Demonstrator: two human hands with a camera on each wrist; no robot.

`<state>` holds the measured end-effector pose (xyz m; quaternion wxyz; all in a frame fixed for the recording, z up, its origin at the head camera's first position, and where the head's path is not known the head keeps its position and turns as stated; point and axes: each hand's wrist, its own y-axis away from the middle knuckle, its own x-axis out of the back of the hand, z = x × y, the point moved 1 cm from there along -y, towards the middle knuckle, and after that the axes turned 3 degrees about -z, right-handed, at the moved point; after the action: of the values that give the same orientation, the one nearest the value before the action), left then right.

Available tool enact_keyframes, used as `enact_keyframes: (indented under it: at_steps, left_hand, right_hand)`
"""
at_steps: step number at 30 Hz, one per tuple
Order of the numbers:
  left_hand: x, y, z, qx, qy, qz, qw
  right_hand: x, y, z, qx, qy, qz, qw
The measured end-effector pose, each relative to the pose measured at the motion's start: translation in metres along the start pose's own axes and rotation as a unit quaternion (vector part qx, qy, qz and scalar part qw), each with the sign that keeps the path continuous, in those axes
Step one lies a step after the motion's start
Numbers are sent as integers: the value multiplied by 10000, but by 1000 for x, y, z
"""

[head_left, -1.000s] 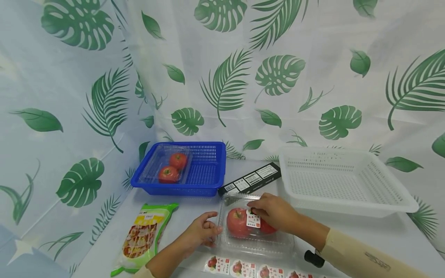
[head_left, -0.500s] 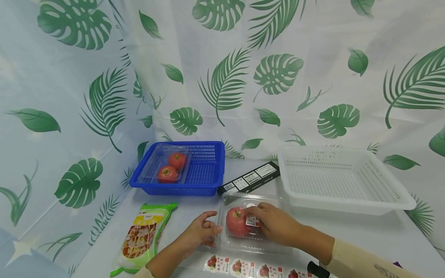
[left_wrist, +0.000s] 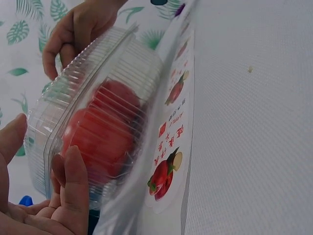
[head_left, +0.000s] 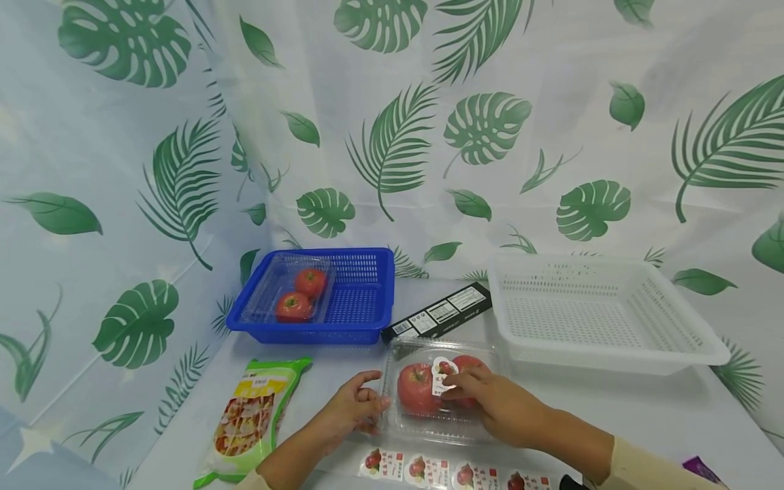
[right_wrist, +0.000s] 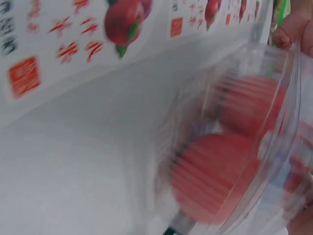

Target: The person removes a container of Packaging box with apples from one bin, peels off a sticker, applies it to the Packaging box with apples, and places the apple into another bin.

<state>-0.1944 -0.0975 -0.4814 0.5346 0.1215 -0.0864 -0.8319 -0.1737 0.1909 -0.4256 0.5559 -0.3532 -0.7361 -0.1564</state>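
Note:
A clear plastic clamshell box [head_left: 450, 432] with two red apples [head_left: 418, 389] inside rests on the table in front of me, its lid down. On the lid lies a white label sticker [head_left: 442, 376] with an apple picture and red print. My right hand [head_left: 514, 412] reaches over the box from the right, its fingertips on the sticker's lower part. At the box's left edge, my left hand [head_left: 349, 412] holds the rim between thumb and fingers, also seen in the left wrist view. The right wrist view shows the box blurred.
A strip of apple labels [head_left: 429, 471] lies along the near side. Behind stand a blue basket [head_left: 361, 337] holding another box of apples and a white basket [head_left: 612, 361]. A black carton [head_left: 441, 313] lies between them. A green-edged food bag [head_left: 248, 418] lies left.
My right hand has slid across the sticker and drawn back toward the lower right, uncovering the sticker and the right apple. My left hand has stayed at the box's edge.

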Motion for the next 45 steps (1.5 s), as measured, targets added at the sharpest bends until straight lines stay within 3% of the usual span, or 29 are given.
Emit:
enact_keyframes:
  at_steps: [6, 16, 26, 35, 42, 45]
  left_hand:
    - [1, -1, 1, -48, 36, -73, 10000]
    - [2, -2, -2, -72, 34, -106, 9999]
    - [1, 0, -2, -15, 54, -27, 10000]
    - [-1, 1, -1, -28, 104, -11, 9999]
    - [0, 0, -1, 22, 65, 22, 10000]
    - [1, -2, 0, -7, 116, -76, 9999]
  right_hand:
    - [5, 3, 15, -355, -198, -51, 9992]
    - [7, -14, 32, -767, 72, 185, 9969]
    - [4, -13, 23, -137, 295, 109, 9994]
    - [9, 8, 14, -197, -19, -84, 9998]
    - [6, 21, 14, 494, 158, 511, 9973]
    - [3, 27, 13, 567, 180, 789, 9951]
